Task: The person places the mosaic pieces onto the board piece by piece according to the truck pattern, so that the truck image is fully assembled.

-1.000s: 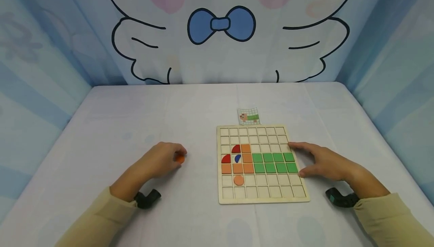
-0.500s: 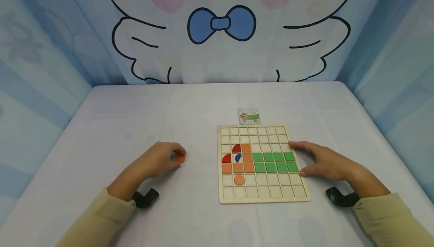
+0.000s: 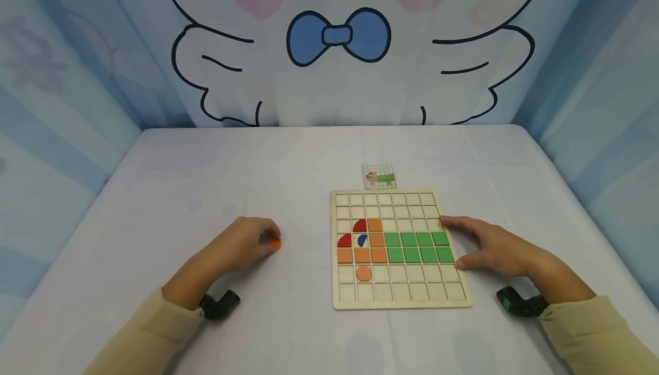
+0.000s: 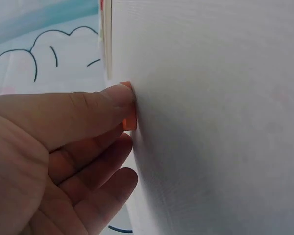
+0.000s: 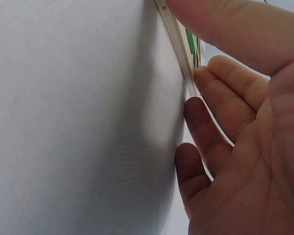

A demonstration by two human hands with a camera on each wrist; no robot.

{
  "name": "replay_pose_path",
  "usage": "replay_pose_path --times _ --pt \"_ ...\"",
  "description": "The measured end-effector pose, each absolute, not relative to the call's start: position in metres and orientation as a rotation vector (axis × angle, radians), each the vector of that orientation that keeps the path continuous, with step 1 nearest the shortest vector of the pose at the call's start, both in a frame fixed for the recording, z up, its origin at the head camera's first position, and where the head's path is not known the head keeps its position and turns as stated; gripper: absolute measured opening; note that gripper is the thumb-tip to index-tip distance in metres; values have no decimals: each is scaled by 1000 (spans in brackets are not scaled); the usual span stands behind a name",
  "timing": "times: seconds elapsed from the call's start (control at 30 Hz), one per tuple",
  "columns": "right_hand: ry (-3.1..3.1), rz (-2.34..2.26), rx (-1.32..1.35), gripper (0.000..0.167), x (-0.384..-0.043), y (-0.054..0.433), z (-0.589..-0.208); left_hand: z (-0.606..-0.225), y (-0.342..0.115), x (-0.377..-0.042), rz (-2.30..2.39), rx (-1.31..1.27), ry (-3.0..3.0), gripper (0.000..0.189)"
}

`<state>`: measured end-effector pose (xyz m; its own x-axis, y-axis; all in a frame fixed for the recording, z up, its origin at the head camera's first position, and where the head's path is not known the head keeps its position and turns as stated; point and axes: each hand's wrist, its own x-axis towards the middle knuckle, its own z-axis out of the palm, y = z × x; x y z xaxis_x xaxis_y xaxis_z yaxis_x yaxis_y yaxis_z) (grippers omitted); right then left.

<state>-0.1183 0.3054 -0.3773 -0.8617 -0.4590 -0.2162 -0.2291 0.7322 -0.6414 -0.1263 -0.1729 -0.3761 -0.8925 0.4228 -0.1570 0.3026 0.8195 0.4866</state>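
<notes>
My left hand (image 3: 242,244) pinches a small orange piece (image 3: 276,244) close to the tabletop, left of a pale wooden grid board (image 3: 399,292). In the left wrist view the thumb covers much of the orange piece (image 4: 130,120), so its full outline is hidden. Green and orange squares, red quarter-rounds, a blue-and-white piece and an orange disc (image 3: 363,274) lie in the board's cells. With relaxed fingers, my right hand (image 3: 501,251) touches the board's right edge. Its thumb lies over that edge in the right wrist view.
Behind the board lies a small picture card (image 3: 379,176) with a green and orange figure on a grid. A white cloth covers the table (image 3: 288,329). A patterned curtain (image 3: 337,89) stands at the back and sides.
The orange piece has tilted a little in my left fingers and less of its face shows. That hand has drifted slightly left. My right hand stays at the board's edge.
</notes>
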Motion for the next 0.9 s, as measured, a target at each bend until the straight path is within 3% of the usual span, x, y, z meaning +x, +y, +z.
replay_pose_path --times 0.37,0.9 --pt "2563 -899 -522 90 -117 305 -377 -374 -164 -128 679 690 2785 13" --pt "2575 -867 -506 89 -117 305 -376 -358 -114 -128 773 794 2726 24"
